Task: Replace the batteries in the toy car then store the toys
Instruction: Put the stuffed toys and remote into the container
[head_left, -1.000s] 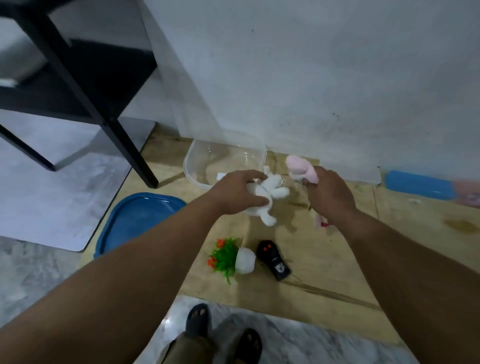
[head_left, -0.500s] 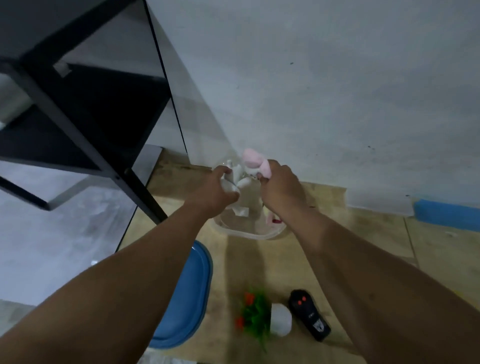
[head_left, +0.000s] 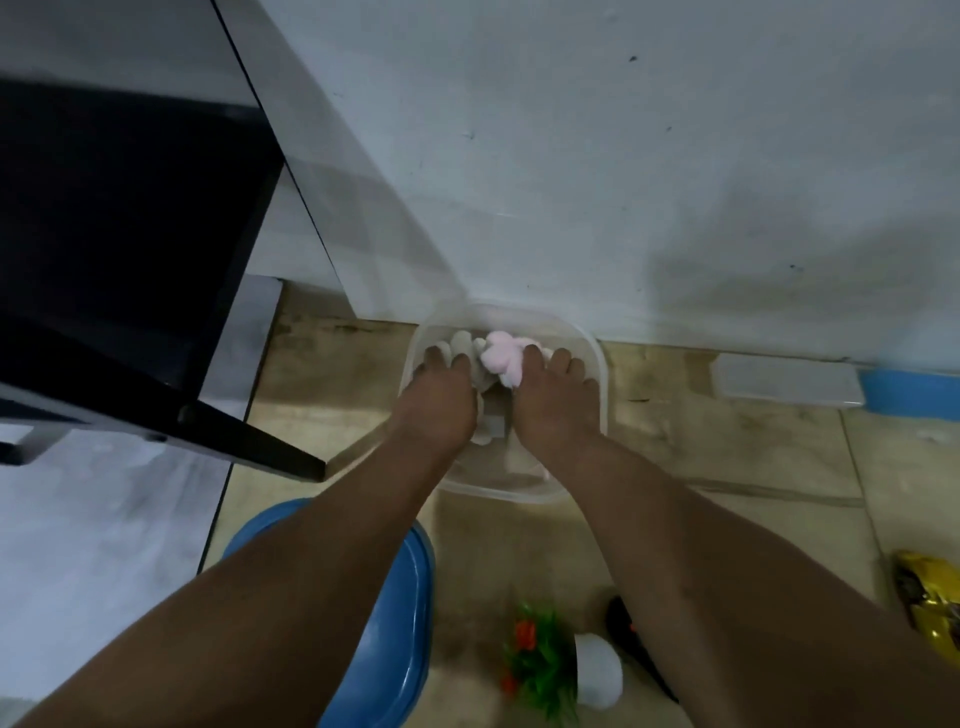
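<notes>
- We logged a container (head_left: 597, 364) against the wall, two soft toys (head_left: 501, 358) inside.
- A lid (head_left: 400, 623) lay before it, leftward.
- A potted plant (head_left: 550, 670) lay right of the lid.

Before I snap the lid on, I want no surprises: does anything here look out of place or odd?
Nothing damaged or spilled. The artificial plant lies tipped on its side on the floor, outside the clear container where both hands press the plush toys.
</notes>
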